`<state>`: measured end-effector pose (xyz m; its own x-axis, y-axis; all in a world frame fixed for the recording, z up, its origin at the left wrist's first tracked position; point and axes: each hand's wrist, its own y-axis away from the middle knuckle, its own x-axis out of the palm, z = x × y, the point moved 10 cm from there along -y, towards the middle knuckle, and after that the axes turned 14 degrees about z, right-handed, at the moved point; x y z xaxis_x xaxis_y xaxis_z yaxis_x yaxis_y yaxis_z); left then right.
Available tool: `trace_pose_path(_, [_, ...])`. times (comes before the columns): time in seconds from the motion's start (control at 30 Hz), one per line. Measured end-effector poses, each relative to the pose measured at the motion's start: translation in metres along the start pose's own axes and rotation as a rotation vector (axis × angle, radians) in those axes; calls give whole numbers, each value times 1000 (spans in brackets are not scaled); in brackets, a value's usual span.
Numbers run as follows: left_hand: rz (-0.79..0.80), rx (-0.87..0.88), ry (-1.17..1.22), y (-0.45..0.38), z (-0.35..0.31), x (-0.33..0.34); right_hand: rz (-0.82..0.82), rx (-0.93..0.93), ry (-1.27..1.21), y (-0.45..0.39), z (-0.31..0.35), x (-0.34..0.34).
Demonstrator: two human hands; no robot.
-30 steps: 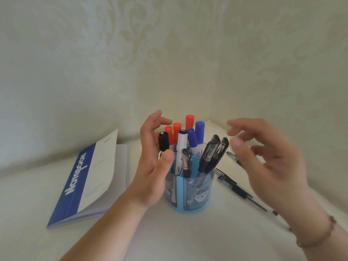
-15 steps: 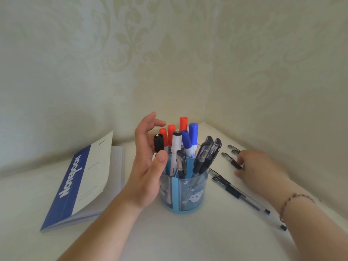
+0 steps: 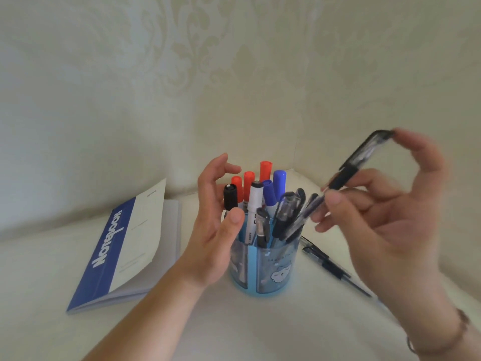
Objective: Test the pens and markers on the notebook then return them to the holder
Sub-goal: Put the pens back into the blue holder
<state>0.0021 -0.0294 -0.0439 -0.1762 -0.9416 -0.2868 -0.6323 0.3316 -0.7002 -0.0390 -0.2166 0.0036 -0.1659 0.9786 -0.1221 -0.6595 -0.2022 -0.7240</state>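
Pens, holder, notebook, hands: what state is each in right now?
Blue holder: upright, full of capped markers and pens.
Black pen: held tilted above the holder.
Right hand: pinching that pen.
Left hand: open beside the holder.
Notebook: cover partly lifted.
Loose pens: lying on the table.

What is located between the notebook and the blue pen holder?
In the head view, the left hand lies between the notebook and the pen holder, open beside the holder.
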Motion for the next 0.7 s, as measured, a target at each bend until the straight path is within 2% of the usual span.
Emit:
trace_pose_path(0.07, [-2,-3,-17,0,-1,-1,87,-4,181,2,-2,9])
trace_pose_path(0.17, [-15,-2,-23,0,0,-3,198,-113,618,2,11,23])
trace_pose_path(0.2, [-17,-1,-22,0,0,-3,164,-119,634,2,11,17])
trace_pose_path(0.27, [-15,1,-20,0,0,-2,17,-40,502,-2,2,-13])
trace_pose_path(0.3, [-13,1,-16,0,1,-2,-60,26,467,-3,-10,-32])
trace_pose_path(0.37, [-12,-3,-3,0,2,-1,-65,281,704,-4,-52,-62])
trace_pose_path(0.43, [-11,-5,6,0,2,-1,93,641,1016,5,-106,-86])
trace_pose_path(0.5, [-9,-3,9,0,1,-1,237,914,1155,20,-139,-97])
trace_pose_path(0.6, [-9,-6,15,0,1,-3,372,1054,1289,28,-149,-92])
trace_pose_path(0.7, [-2,-7,11,0,0,-4,432,1075,1288,31,-157,-87])
